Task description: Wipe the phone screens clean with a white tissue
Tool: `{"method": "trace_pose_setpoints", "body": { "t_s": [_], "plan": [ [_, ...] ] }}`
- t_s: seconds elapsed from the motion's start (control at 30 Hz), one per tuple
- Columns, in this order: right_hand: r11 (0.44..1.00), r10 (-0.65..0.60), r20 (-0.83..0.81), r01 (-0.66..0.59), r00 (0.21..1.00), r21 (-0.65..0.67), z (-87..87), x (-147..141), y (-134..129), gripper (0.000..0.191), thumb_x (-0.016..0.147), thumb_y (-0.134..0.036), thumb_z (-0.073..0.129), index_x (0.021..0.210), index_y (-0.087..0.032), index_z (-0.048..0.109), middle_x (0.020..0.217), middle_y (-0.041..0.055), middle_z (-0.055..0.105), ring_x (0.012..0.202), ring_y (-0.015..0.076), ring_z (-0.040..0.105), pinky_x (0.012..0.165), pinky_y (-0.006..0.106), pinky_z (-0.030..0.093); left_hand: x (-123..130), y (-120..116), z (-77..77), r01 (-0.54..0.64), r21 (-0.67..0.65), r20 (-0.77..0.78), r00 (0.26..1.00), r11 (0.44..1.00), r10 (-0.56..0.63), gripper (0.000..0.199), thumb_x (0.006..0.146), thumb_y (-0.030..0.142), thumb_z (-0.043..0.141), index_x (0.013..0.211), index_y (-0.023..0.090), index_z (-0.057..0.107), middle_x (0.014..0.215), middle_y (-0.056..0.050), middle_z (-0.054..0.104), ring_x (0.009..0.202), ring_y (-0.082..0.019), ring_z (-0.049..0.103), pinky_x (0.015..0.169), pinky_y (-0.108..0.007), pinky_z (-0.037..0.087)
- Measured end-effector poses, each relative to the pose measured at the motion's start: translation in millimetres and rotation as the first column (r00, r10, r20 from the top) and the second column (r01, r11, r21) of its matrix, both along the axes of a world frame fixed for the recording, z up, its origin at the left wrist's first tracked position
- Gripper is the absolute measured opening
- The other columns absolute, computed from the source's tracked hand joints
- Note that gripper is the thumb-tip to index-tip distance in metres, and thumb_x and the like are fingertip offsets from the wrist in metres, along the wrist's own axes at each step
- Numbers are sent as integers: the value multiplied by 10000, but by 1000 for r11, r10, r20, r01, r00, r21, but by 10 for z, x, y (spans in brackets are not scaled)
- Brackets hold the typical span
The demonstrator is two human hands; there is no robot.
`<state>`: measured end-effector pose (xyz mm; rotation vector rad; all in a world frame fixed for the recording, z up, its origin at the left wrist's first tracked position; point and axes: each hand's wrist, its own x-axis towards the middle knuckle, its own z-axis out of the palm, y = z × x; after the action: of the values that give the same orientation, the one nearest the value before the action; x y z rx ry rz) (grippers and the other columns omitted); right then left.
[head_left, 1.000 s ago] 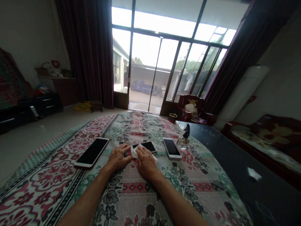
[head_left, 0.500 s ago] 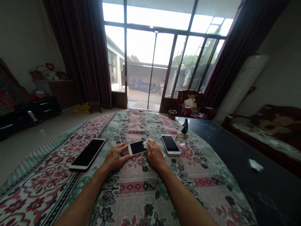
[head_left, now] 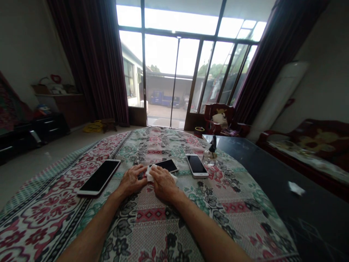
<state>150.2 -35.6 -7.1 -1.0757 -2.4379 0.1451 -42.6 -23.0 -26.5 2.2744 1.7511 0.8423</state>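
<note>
A white-framed smartphone (head_left: 169,165) with a dark screen lies crosswise on the patterned cloth between my hands. My left hand (head_left: 133,179) steadies its left end, fingers and thumb on either side of the corner. A crumpled white tissue (head_left: 149,175) is bunched under the fingers of my right hand (head_left: 163,183), which presses it on the left part of that phone and hides much of it. To the right rests a second white smartphone (head_left: 196,165), screen up. A larger white-edged phone (head_left: 99,177) lies slanted on the left.
A clear bottle with a black spray top (head_left: 212,151) stands behind the right-hand phone. Another crumpled tissue (head_left: 296,188) lies on the dark tabletop (head_left: 261,174) at right. A flowered cloth (head_left: 152,225) covers the round table. Wooden chairs and glass doors are beyond.
My right hand has slid the tissue leftward along the phone, from its right end to near my left hand. The phone's right end now shows. My left hand stays at the left end.
</note>
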Motion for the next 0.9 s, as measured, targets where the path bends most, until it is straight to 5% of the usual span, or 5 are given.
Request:
{"method": "trace_pose_setpoints", "body": {
  "t_s": [0.17, 0.6, 0.9],
  "plan": [
    [1000, -20, -27, 20, 999, -19, 12, 92, 96, 335, 915, -143, 427, 1190, -205, 609, 1324, 68, 582, 1242, 202, 472, 1045, 344, 350, -16, 11, -11, 0, 11, -12, 1000, 1000, 0, 486, 748, 420, 667, 1193, 225, 680, 1300, -83, 630, 1236, -288, 547, 1073, -395, 401],
    [932, -360, -48, 356, 932, -68, -9, 408, 318, 379, 887, -106, 420, 1206, -175, 614, 1395, 111, 534, 1294, 236, 453, 1071, 375, 338, -14, -2, 16, 4, -9, 7, 1000, 1000, -4, 534, 760, 486, 665, 1219, 214, 666, 1332, -111, 609, 1260, -284, 529, 1083, -399, 388],
    [986, -163, -14, 162, 987, -30, 30, 136, 72, 342, 922, -137, 401, 1200, -184, 594, 1357, 94, 549, 1266, 215, 448, 1062, 364, 329, -21, 17, -16, 0, -2, -2, 1000, 1000, 0, 543, 745, 476, 680, 1214, 203, 674, 1314, -112, 618, 1239, -299, 542, 1070, -410, 400]
  ]
}}
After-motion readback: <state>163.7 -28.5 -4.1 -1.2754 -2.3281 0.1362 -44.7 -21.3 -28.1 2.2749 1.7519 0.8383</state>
